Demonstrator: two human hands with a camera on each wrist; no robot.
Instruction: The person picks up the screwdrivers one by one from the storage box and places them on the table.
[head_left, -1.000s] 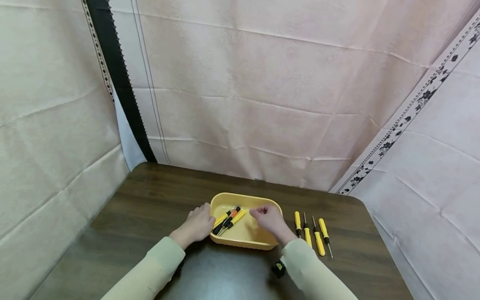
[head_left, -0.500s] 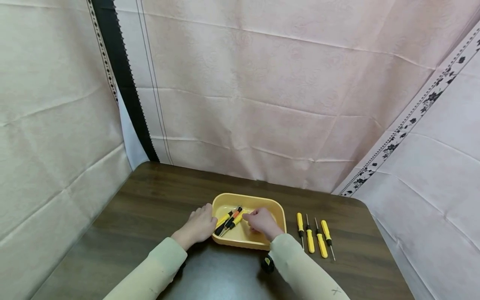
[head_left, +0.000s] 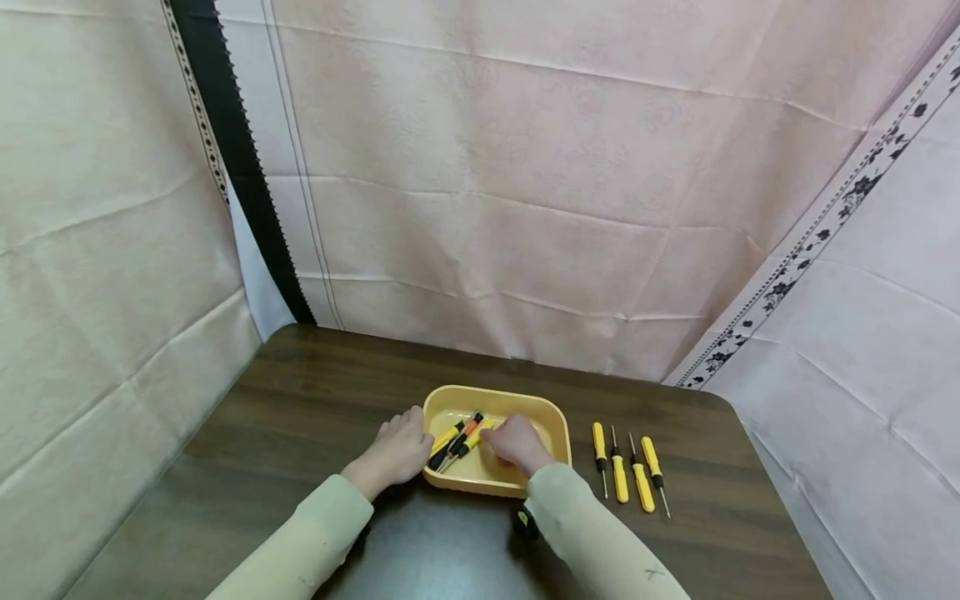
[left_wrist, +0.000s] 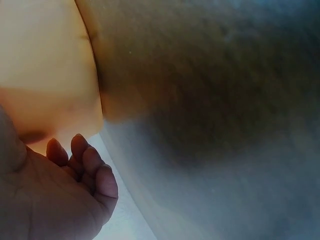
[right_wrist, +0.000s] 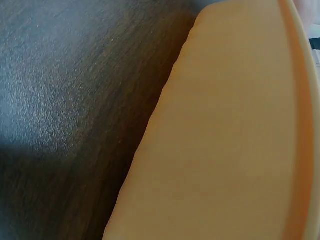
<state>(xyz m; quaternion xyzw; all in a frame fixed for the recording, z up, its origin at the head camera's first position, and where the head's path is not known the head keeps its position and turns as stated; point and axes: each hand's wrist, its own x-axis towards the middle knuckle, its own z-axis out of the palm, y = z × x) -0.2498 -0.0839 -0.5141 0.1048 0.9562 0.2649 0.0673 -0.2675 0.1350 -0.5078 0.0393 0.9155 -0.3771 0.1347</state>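
Note:
A yellow plastic tray (head_left: 517,396) sits on the table with several small screwdrivers at its left end. My left hand (head_left: 399,446) grips the tray's left rim; in the left wrist view its fingers curl beside the tray wall (left_wrist: 50,60). Inside the tray, my right hand (head_left: 519,442) pinches the handle end of a yellow-and-black screwdriver (head_left: 474,437), whose shaft points toward the near left. Close to it lie a screwdriver with an orange band (head_left: 470,425) and another yellow one (head_left: 447,437). Only the tray's outer wall (right_wrist: 225,125) and the table show in the right wrist view.
To the right of the tray, several yellow-and-black screwdrivers (head_left: 619,479) lie in a row on the dark wooden table (head_left: 337,375). Pale cloth (head_left: 480,208) hangs behind the table and along both sides.
My right hand has moved left inside the tray, down to the yellow screwdriver's handle. My left hand stays on the rim, and the screwdrivers look unmoved.

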